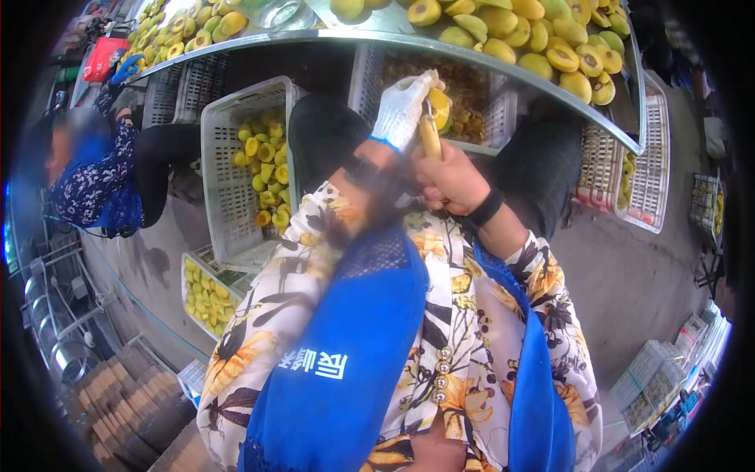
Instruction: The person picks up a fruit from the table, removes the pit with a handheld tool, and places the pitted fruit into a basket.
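Observation:
My left hand (403, 108), in a white knit glove with a blue cuff, is closed on a yellow-green fruit piece (439, 108) in front of my knees. Bare and with a black band at the wrist, my right hand (452, 182) grips a tool by its light wooden handle (429, 135). The tool's upper end is at the fruit piece; its blade is hard to make out. Behind my hands is a white crate (503, 118) with brown bits inside.
A metal table edge (346, 35) runs across the top, with many halved fruits (562, 55) on it. A white crate (224, 181) of cut fruit stands left of my knees. A co-worker (102, 173) sits at far left. Crates (661, 165) stand at right.

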### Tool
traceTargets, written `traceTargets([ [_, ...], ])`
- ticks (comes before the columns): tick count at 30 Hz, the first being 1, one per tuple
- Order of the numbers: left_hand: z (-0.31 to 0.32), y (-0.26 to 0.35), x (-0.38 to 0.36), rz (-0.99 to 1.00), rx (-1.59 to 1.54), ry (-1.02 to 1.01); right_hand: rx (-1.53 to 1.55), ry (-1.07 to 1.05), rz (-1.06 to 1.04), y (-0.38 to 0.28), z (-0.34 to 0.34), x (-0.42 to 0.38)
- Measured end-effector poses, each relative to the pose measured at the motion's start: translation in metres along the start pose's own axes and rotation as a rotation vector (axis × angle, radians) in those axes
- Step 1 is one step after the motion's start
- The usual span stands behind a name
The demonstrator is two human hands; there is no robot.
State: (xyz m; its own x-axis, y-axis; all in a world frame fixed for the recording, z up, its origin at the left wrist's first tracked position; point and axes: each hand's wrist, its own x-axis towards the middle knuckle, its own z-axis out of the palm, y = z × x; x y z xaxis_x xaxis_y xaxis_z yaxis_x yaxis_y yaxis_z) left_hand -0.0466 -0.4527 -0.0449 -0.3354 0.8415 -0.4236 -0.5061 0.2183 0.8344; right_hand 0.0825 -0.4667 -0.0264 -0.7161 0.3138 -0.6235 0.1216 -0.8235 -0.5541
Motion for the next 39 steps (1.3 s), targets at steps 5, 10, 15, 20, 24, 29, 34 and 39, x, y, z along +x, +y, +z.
traceTargets([
  [5, -0.001, 0.002, 0.005, 0.031, -0.108, 0.094, 0.233, -0.243, 0.074, -0.004, -0.017, 0.008],
  [10, -0.038, 0.007, 0.027, -0.152, -0.489, 0.186, 0.270, -0.333, -0.172, -0.006, -0.015, 0.012],
  [15, -0.157, 0.062, -0.009, 0.234, 0.624, 0.537, -0.660, 0.331, -0.257, 0.001, -0.067, 0.041],
  [20, -0.188, 0.107, -0.002, 0.569, 1.564, 0.733, -1.277, 0.528, -0.378, 0.020, -0.070, 0.063],
  [24, -0.107, 0.130, 0.081, 0.787, 1.702, 0.460, -1.168, 0.476, -0.511, 0.007, -0.039, 0.047],
  [29, -0.088, 0.113, 0.175, 0.687, 1.855, 0.258, -1.028, 0.512, -0.539, 0.001, -0.029, 0.015],
  [34, -0.073, 0.122, 0.112, 0.263, 0.291, -0.105, -1.035, 0.593, -0.539, -0.001, -0.033, 0.015],
  [39, -0.049, 0.091, 0.035, 0.078, -0.107, -0.130, -1.073, 0.532, -0.656, -0.026, -0.002, 0.030],
])
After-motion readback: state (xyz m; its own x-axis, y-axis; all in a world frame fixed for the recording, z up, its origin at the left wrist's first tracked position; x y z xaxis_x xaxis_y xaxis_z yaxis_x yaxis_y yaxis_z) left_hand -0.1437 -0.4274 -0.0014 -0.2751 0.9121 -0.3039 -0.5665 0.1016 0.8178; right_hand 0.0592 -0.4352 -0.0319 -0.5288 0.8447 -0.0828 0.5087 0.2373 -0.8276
